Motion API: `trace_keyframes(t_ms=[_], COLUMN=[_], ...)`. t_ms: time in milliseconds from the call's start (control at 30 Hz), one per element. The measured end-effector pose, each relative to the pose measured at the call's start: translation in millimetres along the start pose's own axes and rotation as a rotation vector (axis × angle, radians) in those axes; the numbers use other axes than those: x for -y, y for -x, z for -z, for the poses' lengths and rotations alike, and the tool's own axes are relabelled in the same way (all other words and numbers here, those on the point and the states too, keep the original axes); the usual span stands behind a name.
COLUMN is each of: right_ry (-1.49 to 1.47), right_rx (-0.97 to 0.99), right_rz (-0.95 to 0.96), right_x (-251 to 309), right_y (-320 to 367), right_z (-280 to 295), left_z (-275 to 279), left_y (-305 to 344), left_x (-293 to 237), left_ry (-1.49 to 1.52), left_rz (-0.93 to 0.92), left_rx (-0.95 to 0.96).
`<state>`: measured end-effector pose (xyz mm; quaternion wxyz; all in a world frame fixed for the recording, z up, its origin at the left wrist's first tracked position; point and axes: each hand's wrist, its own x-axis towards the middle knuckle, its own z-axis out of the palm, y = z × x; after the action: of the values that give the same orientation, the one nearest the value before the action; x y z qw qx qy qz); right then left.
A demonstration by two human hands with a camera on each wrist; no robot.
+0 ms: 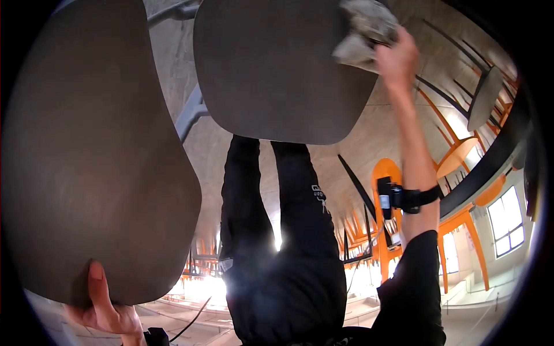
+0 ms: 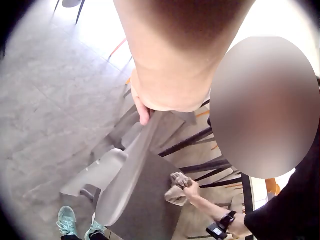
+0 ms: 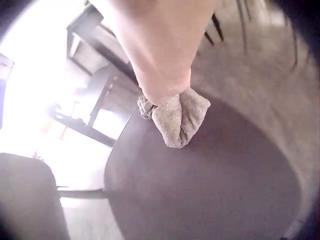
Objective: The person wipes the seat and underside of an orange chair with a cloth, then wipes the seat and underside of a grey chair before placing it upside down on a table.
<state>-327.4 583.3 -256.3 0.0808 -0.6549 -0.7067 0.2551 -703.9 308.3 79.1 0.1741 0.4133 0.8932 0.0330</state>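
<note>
Two dark grey-brown panels of a chair show in the head view: a large one [image 1: 104, 150] at the left and a rounded one [image 1: 283, 75] at the top centre. My left hand [image 1: 109, 308] grips the lower edge of the left panel, its thumb lying on the face. A crumpled grey-beige cloth [image 1: 369, 29] is held in my right hand [image 1: 398, 60] at the right side of the rounded panel. In the right wrist view the cloth [image 3: 180, 119] lies against that panel's surface [image 3: 200, 180] near its edge; the wrist hides most fingers.
Orange chairs [image 1: 459, 155] and dark chair legs stand to the right on the grey floor. The person's legs [image 1: 245, 190] are just below the rounded panel. A grey metal bar [image 1: 189, 112] shows between the two panels. Windows [image 1: 506, 222] are at the far right.
</note>
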Motion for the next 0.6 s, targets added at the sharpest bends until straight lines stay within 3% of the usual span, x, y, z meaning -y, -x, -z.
trace_keyframes(t_ms=[33,67,100,200,267,333,367,433,467,533,567,600], right_ry=[0.140,0.314,0.485,0.555,0.523,0.231,0.219,0.009,-0.101,-0.298,-0.328,-0.423], right_rx=[-0.074,-0.174,-0.272,-0.385,-0.388,-0.241,-0.234,-0.155,-0.145,0.134,0.334,0.405], right_rz=[0.076,0.030,-0.017,-0.096,-0.066,-0.101,0.164,0.138,0.284,0.371,0.339,0.294], right_x=[-31.5,-67.7,-85.3,-73.7,-51.5,20.7,44.8,104.8,136.6,187.1,214.6,236.9], right_y=[-7.6,-12.7,-14.3,-0.2,8.2,28.5,35.9,52.7,62.0,85.7,90.4,95.3], right_z=[21.3,39.1,49.3,72.0,48.1,-0.8,-29.8,-65.8,-85.5,-133.0,-143.6,-151.9], left_z=[-3.4,-6.9,-6.1,-7.0,-6.3,-14.1,-16.6,-19.9,-22.4,-13.7,-10.5,-10.1], left_y=[2.7,5.3,8.7,24.3,25.0,24.9,22.6,16.9,16.6,23.0,21.6,20.7], left_x=[1.5,3.0,7.7,13.9,17.0,3.9,-3.3,-16.2,-17.9,-5.3,-4.2,-2.1], left_ry=[0.084,0.171,0.140,0.114,0.130,0.192,0.239,0.350,0.379,0.322,0.323,0.325], left_rz=[0.089,0.176,0.116,0.105,0.119,0.136,0.159,0.223,0.235,0.193,0.212,0.232], left_rx=[-0.020,-0.048,-0.031,-0.020,-0.041,-0.081,-0.099,-0.118,-0.125,-0.091,-0.098,-0.118])
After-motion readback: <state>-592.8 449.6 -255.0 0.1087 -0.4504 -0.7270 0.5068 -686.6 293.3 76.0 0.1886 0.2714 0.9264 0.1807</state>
